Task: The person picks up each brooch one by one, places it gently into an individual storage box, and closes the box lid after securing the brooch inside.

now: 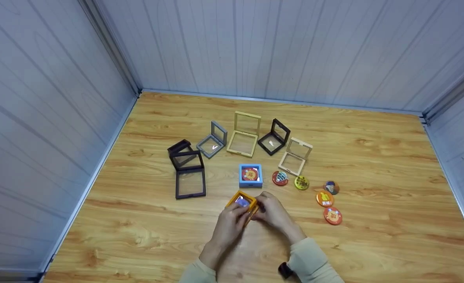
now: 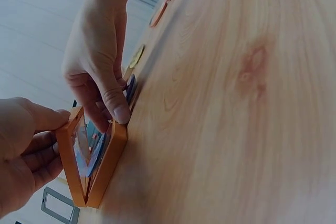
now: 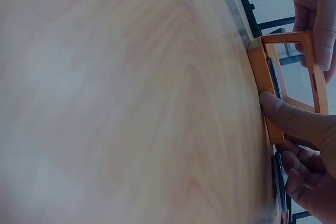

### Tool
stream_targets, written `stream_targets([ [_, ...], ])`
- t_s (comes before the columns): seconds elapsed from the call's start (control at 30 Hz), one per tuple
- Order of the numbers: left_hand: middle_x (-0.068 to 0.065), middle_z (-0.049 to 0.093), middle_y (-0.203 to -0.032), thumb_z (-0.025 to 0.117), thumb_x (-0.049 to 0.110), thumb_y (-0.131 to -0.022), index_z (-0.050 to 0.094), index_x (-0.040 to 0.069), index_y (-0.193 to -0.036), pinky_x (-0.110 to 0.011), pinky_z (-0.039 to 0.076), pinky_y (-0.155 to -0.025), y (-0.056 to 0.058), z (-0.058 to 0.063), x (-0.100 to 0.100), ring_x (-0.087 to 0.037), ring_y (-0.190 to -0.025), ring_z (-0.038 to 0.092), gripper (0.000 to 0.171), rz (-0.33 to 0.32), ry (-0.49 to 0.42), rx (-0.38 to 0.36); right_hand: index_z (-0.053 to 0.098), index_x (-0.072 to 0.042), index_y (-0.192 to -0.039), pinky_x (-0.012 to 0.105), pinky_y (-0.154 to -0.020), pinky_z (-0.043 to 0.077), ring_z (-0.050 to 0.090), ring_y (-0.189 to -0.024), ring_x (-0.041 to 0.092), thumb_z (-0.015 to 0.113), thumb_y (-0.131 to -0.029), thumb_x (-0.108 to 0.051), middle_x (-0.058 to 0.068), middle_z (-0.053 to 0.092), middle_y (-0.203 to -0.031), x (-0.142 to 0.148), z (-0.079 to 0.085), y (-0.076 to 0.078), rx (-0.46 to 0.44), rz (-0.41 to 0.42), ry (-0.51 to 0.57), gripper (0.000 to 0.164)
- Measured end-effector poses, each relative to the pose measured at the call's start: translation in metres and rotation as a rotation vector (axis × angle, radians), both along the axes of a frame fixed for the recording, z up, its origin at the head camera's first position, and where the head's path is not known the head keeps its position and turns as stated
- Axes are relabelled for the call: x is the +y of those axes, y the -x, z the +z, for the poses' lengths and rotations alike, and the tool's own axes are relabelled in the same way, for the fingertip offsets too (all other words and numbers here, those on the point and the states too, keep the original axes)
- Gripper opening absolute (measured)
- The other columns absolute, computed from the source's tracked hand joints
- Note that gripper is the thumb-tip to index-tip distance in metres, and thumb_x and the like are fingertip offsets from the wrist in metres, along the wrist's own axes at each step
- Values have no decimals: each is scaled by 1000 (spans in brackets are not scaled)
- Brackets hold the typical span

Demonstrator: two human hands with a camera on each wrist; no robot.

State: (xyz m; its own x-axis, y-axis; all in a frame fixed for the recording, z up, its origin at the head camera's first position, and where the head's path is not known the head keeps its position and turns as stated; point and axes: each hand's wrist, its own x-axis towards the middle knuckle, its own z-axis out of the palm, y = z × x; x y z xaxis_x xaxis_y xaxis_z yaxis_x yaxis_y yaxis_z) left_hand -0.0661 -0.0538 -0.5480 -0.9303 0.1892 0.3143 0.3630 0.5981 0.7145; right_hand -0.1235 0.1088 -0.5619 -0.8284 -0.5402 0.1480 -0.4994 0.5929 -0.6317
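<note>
A small orange hinged display frame (image 1: 249,195) is between both hands near the front of the table, its two halves parted in a narrow V in the left wrist view. Inside it lies a bluish round badge (image 2: 96,155). My left hand (image 1: 228,225) pinches the raised lid by its edge. With thumb and fingers, my right hand (image 1: 274,212) grips the lower half (image 3: 261,69) at its side, close to the tabletop. Just beyond stands a closed blue display frame (image 1: 250,184) holding a red badge (image 1: 250,173).
Behind are open frames: dark ones (image 1: 191,195) at left, a grey one (image 1: 206,153), a yellow one (image 1: 243,154), a black one (image 1: 271,151), a beige one (image 1: 292,171). Loose badges lie right, including a red-and-teal one (image 1: 280,178), a yellow one (image 1: 301,182) and an orange one (image 1: 325,199).
</note>
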Motion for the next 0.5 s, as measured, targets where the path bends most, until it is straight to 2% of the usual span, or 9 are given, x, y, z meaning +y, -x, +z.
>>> stream_targets([
  [0.13, -7, 60, -92, 63, 5, -81, 67, -1, -97, -31, 48, -78, -1, -1, 1, -18, -89, 58, 18, -10, 47, -22, 64, -1, -91, 25, -59, 39, 44, -69, 11, 78, -63, -14, 0, 50, -80, 0, 0, 0, -21, 0, 4, 34],
  [0.37, -5, 60, -86, 65, 2, -77, 69, 2, -89, -32, 48, -74, -1, -7, 1, -18, -81, 59, 13, -39, 136, 36, 65, 0, -92, 23, -57, 39, 45, -68, 11, 78, -62, -12, 0, 49, -78, 0, 1, 1, -20, 11, 23, 35],
  [0.5, -4, 60, -84, 65, 2, -76, 69, 3, -87, -32, 47, -74, -1, -10, 1, -18, -80, 58, 11, -48, 179, 26, 65, -1, -93, 22, -58, 41, 46, -69, 11, 78, -64, -12, -1, 50, -79, 0, 1, 1, -52, 10, 33, 34],
])
